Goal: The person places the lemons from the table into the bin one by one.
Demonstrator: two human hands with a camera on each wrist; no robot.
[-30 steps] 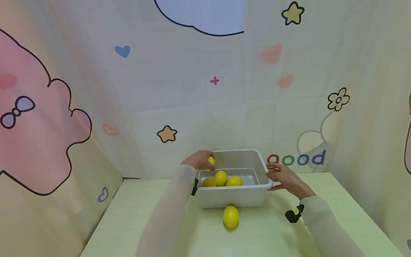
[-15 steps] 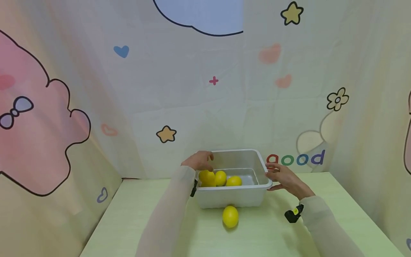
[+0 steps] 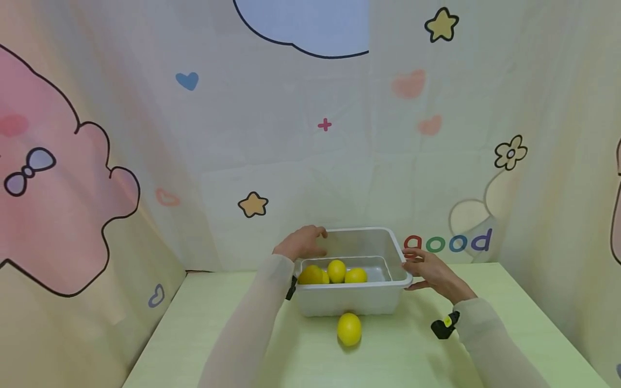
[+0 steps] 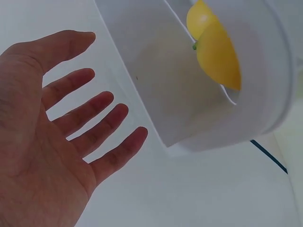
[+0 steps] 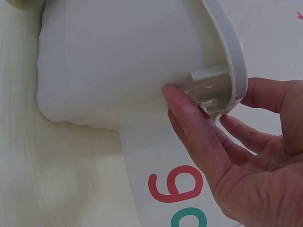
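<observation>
A white plastic bin (image 3: pixel 346 300) stands on the table and holds several lemons (image 3: pixel 337 271), gathered toward its near left. One more lemon (image 3: pixel 349 329) lies on the table just in front of the bin. My left hand (image 3: pixel 303 242) is over the bin's left rim in the head view. The left wrist view shows its fingers (image 4: pixel 102 135) spread, with nothing in them. At the opposite side, my right hand (image 3: pixel 432 269) holds the bin's right rim (image 5: pixel 238 66), fingers and thumb on either side of it.
The pale wood-look table (image 3: pixel 208 323) extends to both sides of the bin. Behind it hangs a printed curtain (image 3: pixel 271 134) with hearts, stars and the word "good", close to the bin's back wall.
My left hand has let go of a lemon, which dropped into the bin's left end among the others. The right hand has stayed at the rim.
</observation>
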